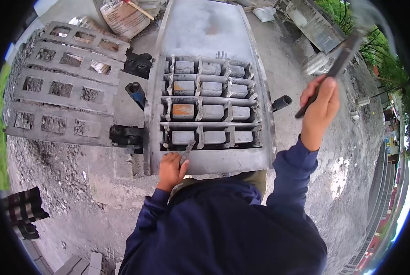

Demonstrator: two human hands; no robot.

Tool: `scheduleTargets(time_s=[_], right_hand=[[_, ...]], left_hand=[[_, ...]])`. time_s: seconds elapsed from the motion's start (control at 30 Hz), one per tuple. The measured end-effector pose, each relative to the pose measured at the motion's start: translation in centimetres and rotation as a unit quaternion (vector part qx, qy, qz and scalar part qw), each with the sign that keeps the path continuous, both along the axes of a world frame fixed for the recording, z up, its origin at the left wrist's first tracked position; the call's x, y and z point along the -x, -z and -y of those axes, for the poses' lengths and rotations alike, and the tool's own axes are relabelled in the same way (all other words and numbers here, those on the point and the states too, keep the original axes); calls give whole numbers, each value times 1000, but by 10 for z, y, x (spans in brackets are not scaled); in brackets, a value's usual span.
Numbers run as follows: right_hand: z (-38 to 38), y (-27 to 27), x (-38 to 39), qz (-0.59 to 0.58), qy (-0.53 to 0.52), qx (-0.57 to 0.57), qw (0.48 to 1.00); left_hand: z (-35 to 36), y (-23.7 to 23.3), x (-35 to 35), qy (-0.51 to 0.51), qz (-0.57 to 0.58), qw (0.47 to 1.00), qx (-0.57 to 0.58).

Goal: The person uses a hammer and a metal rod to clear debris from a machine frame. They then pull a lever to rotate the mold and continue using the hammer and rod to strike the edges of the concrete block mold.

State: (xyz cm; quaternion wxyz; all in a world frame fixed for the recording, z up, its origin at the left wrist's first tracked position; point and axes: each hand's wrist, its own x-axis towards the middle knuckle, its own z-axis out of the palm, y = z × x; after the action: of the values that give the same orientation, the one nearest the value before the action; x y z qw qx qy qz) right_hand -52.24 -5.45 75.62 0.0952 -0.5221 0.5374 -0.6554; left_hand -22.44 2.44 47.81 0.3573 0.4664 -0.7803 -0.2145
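- The person's left hand (169,170) is closed around the lower part of a short dark metal chisel (187,152). The fingers wrap low on the shaft, which seems meant to keep them clear of its upper end.
- The chisel leans away from the person. One end touches the near row of a grey steel mould with four rows of rectangular compartments (214,161), just above its flat front plate.
- The hand rests on that front plate, which probably steadies the tool.
- The right hand (321,109) is up and out to the side, well apart from the mould. It is clenched on the dark handle of a long hammer (340,62). The grip sits near the handle's end, a hold that gives reach and weight. The head is blurred at the top edge.
- Two compartments near the mould's left side show orange-brown patches, and the others look grey.
- A dark round lever handle on the left (136,93) and another on the right (282,102) stick out beside the mould, within arm's reach.
- Rows of grey hollow concrete blocks (60,89) lie on the gritty ground (67,183) to the left, set side by side with their cavities up.
- A pale printed sack (122,19) lies beyond them.
- The person wears a navy long-sleeved top (223,229).
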Motion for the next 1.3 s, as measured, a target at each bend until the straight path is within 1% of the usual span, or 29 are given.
scheduleTargets(time_s=[0.03,0.1,0.13,0.17,0.2,0.23,0.27,0.3,0.33,0.4,0.43,0.5,0.57,0.67,0.7,0.77,0.8,0.87,0.9,0.93,0.97,1.0,1.03,1.07,1.1,1.17,1.23,1.27,1.3], right_hand=[[13,2,-5,-1,-1,0,1000],[37,21,-20,23,-16,141,990],[39,51,-17,-6,-18,106,994],[38,97,-8,-36,-21,71,997],[22,148,5,-171,62,-21,983],[0,188,12,-328,153,-111,926],[-15,218,21,-305,93,-225,921],[-26,233,30,-275,33,-337,900],[-40,227,30,-269,42,-342,899],[-45,201,39,-192,47,-457,867],[-57,197,35,-182,55,-466,864],[-56,179,30,-7,10,-467,884],[-55,148,19,22,16,-446,895],[-45,90,10,12,-1,-271,962],[-39,69,7,22,-7,-215,976],[-22,35,-1,-8,-8,-54,998],[-7,30,-10,-7,-11,-56,998],[19,26,-28,76,-25,151,985],[22,49,-23,40,-8,115,993],[25,90,-12,1,8,78,997],[18,139,-2,-190,113,4,975],[-1,188,6,-368,217,-69,901],[-19,214,23,-359,90,-384,846],[-20,243,28,-292,76,-358,884],[-35,239,26,-286,81,-365,882],[-30,214,38,-166,72,-451,874],[-37,210,39,-175,85,-430,882],[-41,204,36,-49,64,-442,894],[-52,197,28,83,43,-455,886]], left_hand=[[1,0,0,3,0,1000,-1],[1,0,1,-5,10,1000,2],[0,0,1,-11,22,1000,5],[0,1,1,-12,16,1000,5],[-1,1,1,-10,14,1000,7],[1,1,1,-9,12,1000,10],[2,0,3,-11,7,1000,13],[1,-2,4,-19,10,1000,9],[-1,-5,1,-14,20,1000,1],[6,-5,5,-20,16,1000,4],[0,-4,1,-18,22,1000,-7],[1,-3,2,-14,23,1000,-3],[0,-3,2,-9,26,1000,0],[2,-3,1,-7,35,999,-6],[2,-3,2,-5,34,999,-5],[2,-3,2,-5,34,999,-10],[2,-3,2,-7,29,1000,-5],[3,-3,2,-12,21,1000,-1],[3,-4,2,-10,22,1000,-7],[2,-5,3,-9,21,1000,-12],[2,-4,3,-10,16,1000,-11],[0,-2,1,-6,15,1000,-3],[3,-1,1,-4,12,1000,8],[2,2,2,-6,8,1000,14],[-7,3,-4,4,12,1000,8],[4,3,-2,2,9,1000,21],[2,1,1,-10,19,1000,2],[6,-1,4,-15,19,1000,4],[3,-4,3,-11,27,1000,-5]])
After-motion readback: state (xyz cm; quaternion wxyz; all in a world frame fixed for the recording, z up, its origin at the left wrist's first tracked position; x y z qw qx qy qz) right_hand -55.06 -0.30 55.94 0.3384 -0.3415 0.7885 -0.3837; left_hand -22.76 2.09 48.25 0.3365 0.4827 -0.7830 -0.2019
